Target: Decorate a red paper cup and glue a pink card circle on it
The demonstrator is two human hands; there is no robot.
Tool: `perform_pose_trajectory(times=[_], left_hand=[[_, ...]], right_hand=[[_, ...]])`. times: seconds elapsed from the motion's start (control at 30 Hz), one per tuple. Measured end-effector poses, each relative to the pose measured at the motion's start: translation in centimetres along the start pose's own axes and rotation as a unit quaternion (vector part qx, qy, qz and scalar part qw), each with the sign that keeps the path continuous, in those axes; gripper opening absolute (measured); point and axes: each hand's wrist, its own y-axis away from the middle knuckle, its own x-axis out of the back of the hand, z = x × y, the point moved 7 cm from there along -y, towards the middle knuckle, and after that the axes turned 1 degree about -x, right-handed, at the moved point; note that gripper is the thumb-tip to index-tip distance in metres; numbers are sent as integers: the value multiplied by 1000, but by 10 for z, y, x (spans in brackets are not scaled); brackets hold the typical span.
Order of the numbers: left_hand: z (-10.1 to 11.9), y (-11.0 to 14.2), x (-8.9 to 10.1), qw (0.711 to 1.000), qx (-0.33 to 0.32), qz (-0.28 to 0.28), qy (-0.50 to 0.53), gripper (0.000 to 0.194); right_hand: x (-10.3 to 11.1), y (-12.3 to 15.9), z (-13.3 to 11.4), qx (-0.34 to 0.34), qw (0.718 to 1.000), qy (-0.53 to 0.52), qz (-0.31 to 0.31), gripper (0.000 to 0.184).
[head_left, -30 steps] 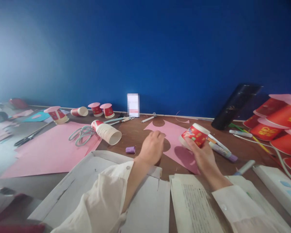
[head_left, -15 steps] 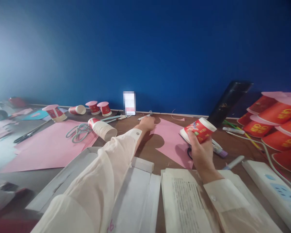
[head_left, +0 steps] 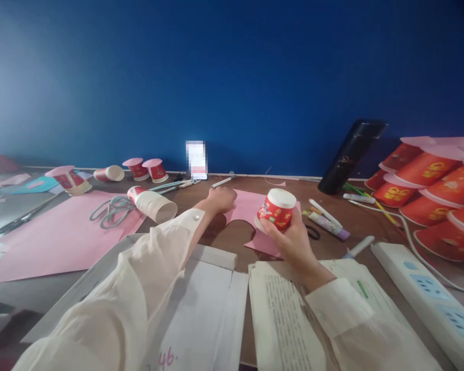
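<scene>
My right hand (head_left: 294, 239) is closed around a red paper cup (head_left: 277, 212) with printed pictures. The cup is bottom up, its wide rim low over a sheet of pink paper (head_left: 247, 202) with rounded pieces cut out of its edge. My left hand (head_left: 221, 200) reaches forward, fingers curled at the far left corner of that sheet; the fingertips are partly hidden. Just beyond it lies a white pen (head_left: 223, 181). A black scissors handle (head_left: 314, 232) shows right of the cup, beside a purple-ended glue stick (head_left: 328, 225).
Nested paper cups (head_left: 152, 204) lie left of my arm by a looped cord (head_left: 112, 208) and larger pink paper (head_left: 62, 232). At right are stacked red cups (head_left: 435, 170), a leaning black bottle (head_left: 350, 157) and a power strip (head_left: 429, 293). A phone (head_left: 196, 159) stands against the wall.
My right hand has brought the cup left and turned it from tilted to nearly upright, bottom up. The pink sheet has shifted left with my left hand, uncovering the scissors handle. The view has swung slightly.
</scene>
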Motion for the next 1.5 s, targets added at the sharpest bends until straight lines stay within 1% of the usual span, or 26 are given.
perform_pose_trajectory(times=[0.1,0.2,0.27,0.33,0.37,0.4,0.43,0.5,0.53,0.6,0.67,0.77,0.83,0.9,0.97,1.07,1.13,1.23,1.37,1.5], left_hand=[[-1,19,-1,1000,16,2,-2,14],[-8,32,1,999,42,23,-8,15],[-17,42,6,995,73,67,-5,20],[-24,54,14,985,100,141,28,24],[-25,60,18,976,104,184,58,25],[-24,67,19,967,99,215,92,25],[-22,71,18,960,93,232,124,24],[-12,77,11,955,60,239,167,23],[-7,78,6,956,48,234,171,23],[0,78,-1,957,37,246,147,27],[3,76,-10,965,25,237,106,29],[3,71,-20,976,2,206,63,28],[3,72,-20,978,-11,203,54,28],[9,75,-17,978,-34,195,59,30],[23,80,-17,980,-90,162,76,33],[53,93,-21,969,-208,75,111,33],[67,100,-24,960,-247,41,122,34],[73,103,-27,960,-250,25,124,35],[72,101,-31,963,-241,30,117,32],[74,101,-33,964,-243,30,104,28]], right_hand=[[-1,-1,3,-20,1000,8,-5,65],[2,-4,7,-41,999,22,-6,62],[4,-6,8,-42,999,25,-3,60],[4,-5,6,-36,999,23,4,59],[4,-4,5,-32,999,20,5,59],[2,-4,4,-30,999,14,5,59],[0,-3,4,-29,1000,5,1,59],[-3,-3,5,-30,999,-14,-8,60],[-3,-4,7,-34,999,-18,-12,60],[0,-6,10,-38,999,-5,-6,59],[8,-9,10,-29,999,24,14,56],[21,-13,7,-16,997,62,44,53],[24,-14,5,-21,995,85,40,51],[22,-14,4,-20,995,95,14,49],[19,-14,3,-12,995,95,-8,47],[18,-14,3,2,996,93,-11,49],[18,-14,5,9,997,82,-10,50],[18,-13,9,11,998,63,-3,51],[17,-10,11,-9,998,63,23,53],[14,-8,2,-10,999,44,27,57]])
